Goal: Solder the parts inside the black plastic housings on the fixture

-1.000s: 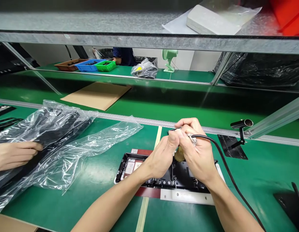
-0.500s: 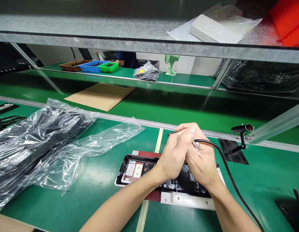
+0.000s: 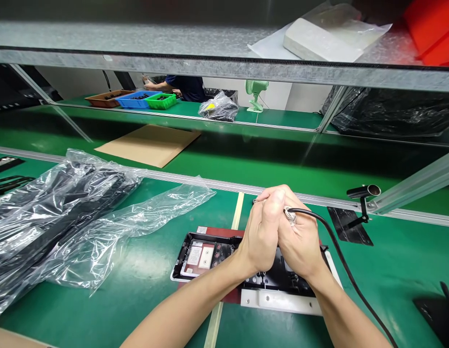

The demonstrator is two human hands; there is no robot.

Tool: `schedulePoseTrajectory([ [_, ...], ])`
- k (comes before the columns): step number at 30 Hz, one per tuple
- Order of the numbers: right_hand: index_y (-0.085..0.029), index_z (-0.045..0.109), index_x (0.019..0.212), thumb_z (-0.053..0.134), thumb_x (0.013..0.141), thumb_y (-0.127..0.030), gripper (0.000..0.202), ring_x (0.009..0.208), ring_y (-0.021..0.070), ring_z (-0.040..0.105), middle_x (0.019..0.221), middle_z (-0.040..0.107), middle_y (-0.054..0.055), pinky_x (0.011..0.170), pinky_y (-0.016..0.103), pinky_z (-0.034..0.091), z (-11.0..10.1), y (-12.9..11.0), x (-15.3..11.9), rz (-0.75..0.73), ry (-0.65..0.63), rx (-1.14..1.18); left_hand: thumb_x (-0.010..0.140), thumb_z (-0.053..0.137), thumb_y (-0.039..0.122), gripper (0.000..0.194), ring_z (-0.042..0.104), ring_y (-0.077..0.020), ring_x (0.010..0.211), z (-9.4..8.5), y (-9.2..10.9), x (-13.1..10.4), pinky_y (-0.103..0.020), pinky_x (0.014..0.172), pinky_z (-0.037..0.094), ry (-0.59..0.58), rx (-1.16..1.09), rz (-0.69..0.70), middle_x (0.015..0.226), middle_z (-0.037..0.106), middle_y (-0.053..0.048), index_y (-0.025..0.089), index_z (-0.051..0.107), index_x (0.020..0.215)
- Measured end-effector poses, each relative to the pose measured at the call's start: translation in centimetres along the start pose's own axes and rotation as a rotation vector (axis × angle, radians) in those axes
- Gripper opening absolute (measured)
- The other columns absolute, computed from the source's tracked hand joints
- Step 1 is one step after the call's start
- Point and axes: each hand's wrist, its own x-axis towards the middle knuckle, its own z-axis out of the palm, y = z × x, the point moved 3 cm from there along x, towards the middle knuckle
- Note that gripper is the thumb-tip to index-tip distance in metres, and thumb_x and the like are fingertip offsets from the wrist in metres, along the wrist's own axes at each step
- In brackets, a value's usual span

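My left hand (image 3: 262,232) and my right hand (image 3: 299,237) are closed together above a shallow black housing (image 3: 278,285). A black cable (image 3: 338,251) runs out of my right hand's grip, with crumpled clear wrapping near where it leaves the fingers. What my left fingers close on is hidden; a small dark tip (image 3: 255,201) pokes out beyond them. Below, the housing lies open side up on a dark red board (image 3: 231,295), with a white strip (image 3: 282,300) along its near side. White labels and round holes show at its left end.
Clear bags of black parts (image 3: 75,208) cover the left of the green bench. A small black tube on a stand (image 3: 364,192) is at the right. Overhead runs a metal shelf edge (image 3: 210,67). Across the bench are bins (image 3: 139,99), a fan (image 3: 256,92) and another person (image 3: 190,88).
My clasped hands have shifted slightly left, and the tip beyond my left fingers shows a little differently. The person across the bench has reached an arm out to the left.
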Motion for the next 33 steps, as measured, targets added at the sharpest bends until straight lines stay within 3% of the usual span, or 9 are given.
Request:
schedulePoseTrajectory([
  [10, -0.022, 0.056, 0.075, 0.054, 0.096, -0.016, 0.021, 0.073, 0.0140, 0.055, 0.081, 0.056, 0.000, 0.070, 0.030, 0.045, 0.13, 0.10, 0.08, -0.012, 0.021, -0.011, 0.109, 0.022, 0.040, 0.049, 0.046, -0.0154, 0.070, 0.15, -0.02, -0.03, -0.031, 0.068, 0.040, -0.005, -0.040, 0.033, 0.072, 0.045, 0.000, 0.021, 0.039, 0.067],
  [27, -0.021, 0.047, 0.069, 0.053, 0.099, -0.021, 0.030, 0.070, 0.0127, 0.047, 0.078, 0.049, -0.001, 0.068, 0.030, 0.040, 0.07, 0.31, -0.02, -0.040, 0.050, -0.017, 0.110, 0.025, 0.033, 0.048, 0.052, -0.0161, 0.077, -0.18, 0.27, -0.16, -0.030, 0.075, 0.041, 0.012, -0.006, 0.110, 0.077, 0.054, 0.000, 0.021, 0.050, 0.071],
  [33, -0.021, 0.048, 0.071, 0.052, 0.100, -0.023, 0.029, 0.073, 0.0136, 0.049, 0.081, 0.052, 0.000, 0.069, 0.030, 0.041, 0.18, 0.30, -0.07, -0.048, 0.050, -0.036, 0.109, 0.022, 0.030, 0.051, 0.055, -0.0175, 0.080, -0.39, 0.78, -0.12, -0.030, 0.078, 0.044, -0.017, 0.044, 0.119, 0.080, 0.058, -0.002, 0.020, 0.056, 0.072],
])
